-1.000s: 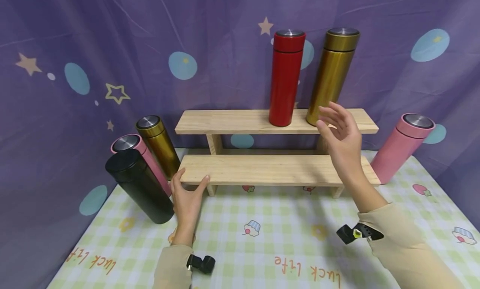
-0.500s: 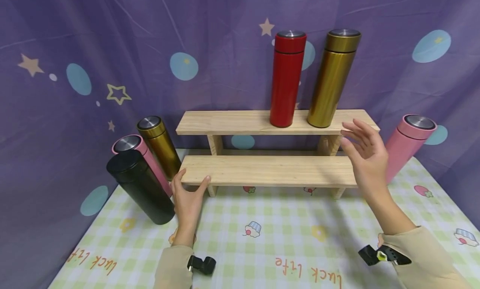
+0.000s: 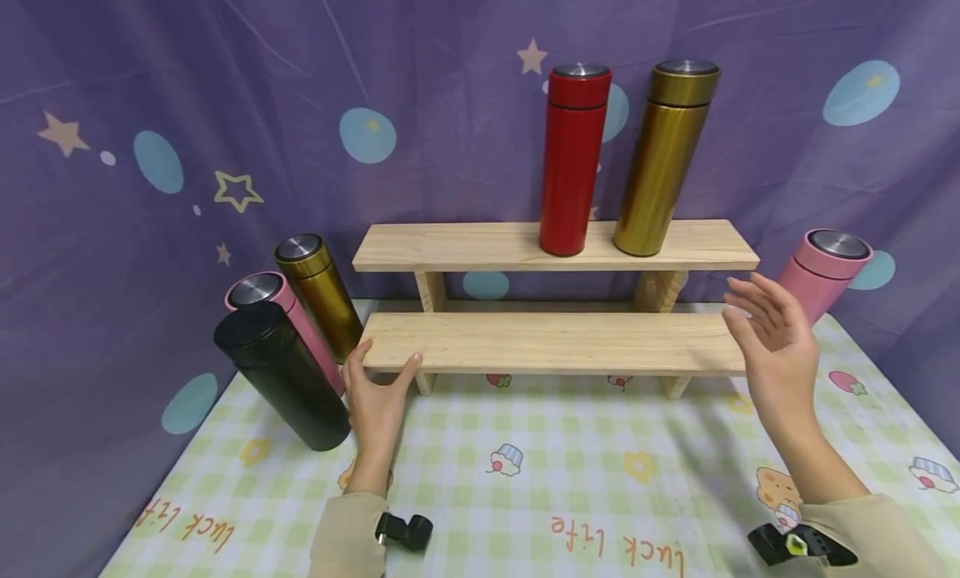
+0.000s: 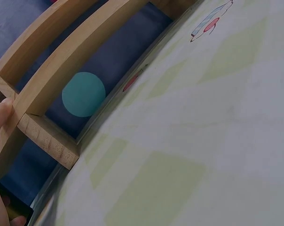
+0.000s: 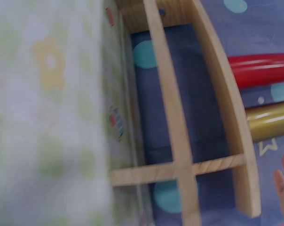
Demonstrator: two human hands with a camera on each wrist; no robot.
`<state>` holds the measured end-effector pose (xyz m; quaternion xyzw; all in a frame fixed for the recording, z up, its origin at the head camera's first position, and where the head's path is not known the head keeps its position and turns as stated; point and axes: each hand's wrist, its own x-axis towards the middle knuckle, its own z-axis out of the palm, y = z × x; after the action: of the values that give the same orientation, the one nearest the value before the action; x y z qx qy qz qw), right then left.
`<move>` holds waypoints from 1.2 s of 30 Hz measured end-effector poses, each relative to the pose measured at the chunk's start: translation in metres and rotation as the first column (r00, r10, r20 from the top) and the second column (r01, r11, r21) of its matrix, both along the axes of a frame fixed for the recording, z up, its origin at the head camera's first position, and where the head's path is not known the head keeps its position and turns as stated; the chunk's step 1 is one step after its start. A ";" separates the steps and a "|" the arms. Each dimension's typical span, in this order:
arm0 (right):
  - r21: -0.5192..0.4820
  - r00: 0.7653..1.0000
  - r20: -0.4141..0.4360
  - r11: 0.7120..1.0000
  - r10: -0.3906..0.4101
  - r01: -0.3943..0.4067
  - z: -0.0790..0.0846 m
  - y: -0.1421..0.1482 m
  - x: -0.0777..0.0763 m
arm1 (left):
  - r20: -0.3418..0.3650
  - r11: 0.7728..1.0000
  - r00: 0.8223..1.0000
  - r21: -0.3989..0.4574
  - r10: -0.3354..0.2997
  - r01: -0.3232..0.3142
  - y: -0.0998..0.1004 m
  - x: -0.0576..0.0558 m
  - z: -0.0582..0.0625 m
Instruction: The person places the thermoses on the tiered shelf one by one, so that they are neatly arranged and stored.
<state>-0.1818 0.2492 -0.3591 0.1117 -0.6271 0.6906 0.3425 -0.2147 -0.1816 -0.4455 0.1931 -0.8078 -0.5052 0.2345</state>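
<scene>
My left hand [image 3: 377,403] rests at the left end of the lower shelf of a two-tier wooden stand [image 3: 555,342], thumb and index finger spread at its corner. In the left wrist view the thumb [image 4: 2,113] touches the wood. My right hand [image 3: 780,353] is raised off the stand's right end, fingers loosely bent and holding nothing; it partly covers a pink thermos bottle [image 3: 821,270]. On the upper shelf a red thermos bottle [image 3: 576,161] and a gold thermos bottle [image 3: 666,161] stand upright, side by side.
Left of the stand are a black bottle [image 3: 285,378], a pink thermos bottle [image 3: 303,324] and a shorter gold thermos bottle [image 3: 322,299], close together. A checked tablecloth [image 3: 555,445] covers the table. A purple curtain [image 3: 450,62] hangs behind.
My right hand has moved from in front of the gold bottle's base, right and down, to in front of the right pink bottle. The left hand and the bottles stay where they were.
</scene>
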 end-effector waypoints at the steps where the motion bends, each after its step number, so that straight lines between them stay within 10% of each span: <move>1: 0.003 1.000 0.012 1.000 -0.010 0.010 -0.003 0.003 0.001 | 0.001 1.000 1.000 -0.001 0.000 0.000 0.000 0.000 0.000; 17: 0.149 0.954 0.187 0.967 -0.235 0.209 -0.027 0.052 0.016 | -0.008 1.000 1.000 0.001 -0.002 0.002 0.000 0.000 0.001; 36: 0.240 0.884 0.175 0.890 -0.432 0.388 -0.046 0.086 0.007 | -0.003 1.000 1.000 -0.001 -0.005 0.005 0.000 0.000 0.000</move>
<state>-0.1745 0.3354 -0.4047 -0.0690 -0.7366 0.5442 0.3956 -0.2151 -0.1818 -0.4459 0.1905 -0.8082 -0.5055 0.2345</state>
